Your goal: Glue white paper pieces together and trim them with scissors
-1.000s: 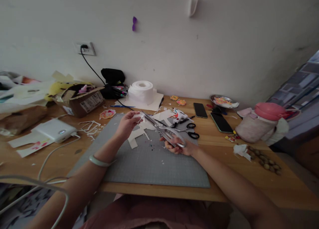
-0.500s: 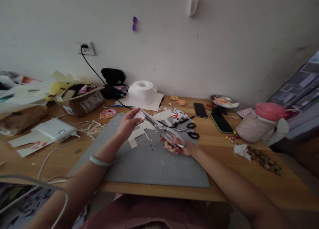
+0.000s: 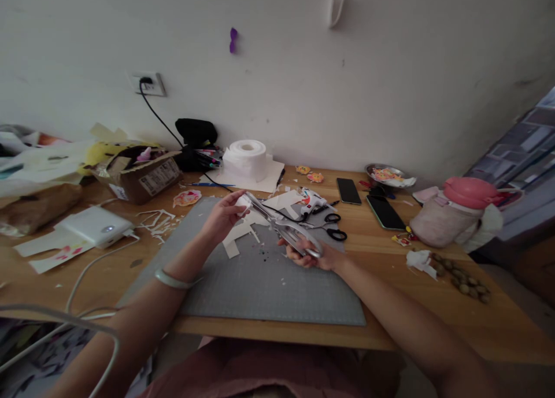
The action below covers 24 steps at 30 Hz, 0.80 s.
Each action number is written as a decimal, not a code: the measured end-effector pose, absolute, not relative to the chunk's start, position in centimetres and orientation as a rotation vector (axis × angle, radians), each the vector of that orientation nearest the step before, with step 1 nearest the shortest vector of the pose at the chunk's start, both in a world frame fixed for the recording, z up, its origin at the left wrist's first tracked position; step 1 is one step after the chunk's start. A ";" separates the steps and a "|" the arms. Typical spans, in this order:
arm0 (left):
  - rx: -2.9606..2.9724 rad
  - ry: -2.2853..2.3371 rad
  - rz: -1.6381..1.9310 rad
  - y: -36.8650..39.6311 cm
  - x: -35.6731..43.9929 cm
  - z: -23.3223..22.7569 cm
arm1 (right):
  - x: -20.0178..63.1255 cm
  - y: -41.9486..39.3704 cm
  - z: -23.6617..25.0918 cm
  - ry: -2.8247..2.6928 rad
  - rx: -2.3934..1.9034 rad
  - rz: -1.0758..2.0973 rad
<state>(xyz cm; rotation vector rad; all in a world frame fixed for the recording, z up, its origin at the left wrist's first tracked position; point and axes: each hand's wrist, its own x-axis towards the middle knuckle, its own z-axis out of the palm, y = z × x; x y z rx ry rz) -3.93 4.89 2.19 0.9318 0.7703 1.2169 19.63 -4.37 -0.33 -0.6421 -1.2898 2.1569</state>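
My right hand (image 3: 318, 257) grips the handles of large silver scissors (image 3: 281, 227), whose blades point up and left toward my left hand (image 3: 222, 215). My left hand pinches a small white paper piece (image 3: 243, 201) right at the blade tips. Both hands hover above a grey cutting mat (image 3: 260, 282) strewn with white paper scraps (image 3: 236, 236). A pale bangle (image 3: 171, 281) sits on my left wrist.
On the wooden desk (image 3: 498, 323) lie a white hot glue gun (image 3: 313, 200), small black scissors (image 3: 333, 227), two phones (image 3: 349, 191), a tissue roll (image 3: 247, 158), a cardboard box (image 3: 145, 175), a white device with cable (image 3: 95, 226), a pink-lidded bottle (image 3: 455, 213) and several nuts (image 3: 463, 279).
The scissor blades and my left hand's fingers shifted slightly around the paper piece; the arms stay nearly in place.
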 end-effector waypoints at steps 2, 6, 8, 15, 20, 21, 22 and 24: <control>0.908 0.775 1.207 4.9 -3.9 2.3 | 19.7 -4.3 -0.5 -1.311 -0.609 2.153; 0.855 0.779 1.185 4.8 -3.8 2.5 | 19.7 -4.3 -0.7 -1.331 -0.635 2.131; 0.854 0.764 1.177 4.7 -3.7 2.4 | 19.7 -4.3 -0.8 -1.331 -0.646 2.127; 0.891 0.750 1.157 4.3 -3.6 2.5 | 19.7 -4.1 -1.0 -1.323 -0.628 2.154; 0.884 0.755 1.145 4.1 -3.5 2.6 | 19.6 -4.3 -0.6 -1.319 -0.625 2.140; 0.879 0.755 1.142 4.2 -3.5 2.6 | 19.5 -4.4 -0.5 -1.321 -0.630 2.131; 0.872 0.755 1.137 4.2 -3.5 2.6 | 19.5 -4.5 -0.3 -1.322 -0.643 2.121; 0.862 0.747 1.126 4.2 -3.5 2.5 | 19.4 -4.6 -0.1 -1.315 -0.685 2.117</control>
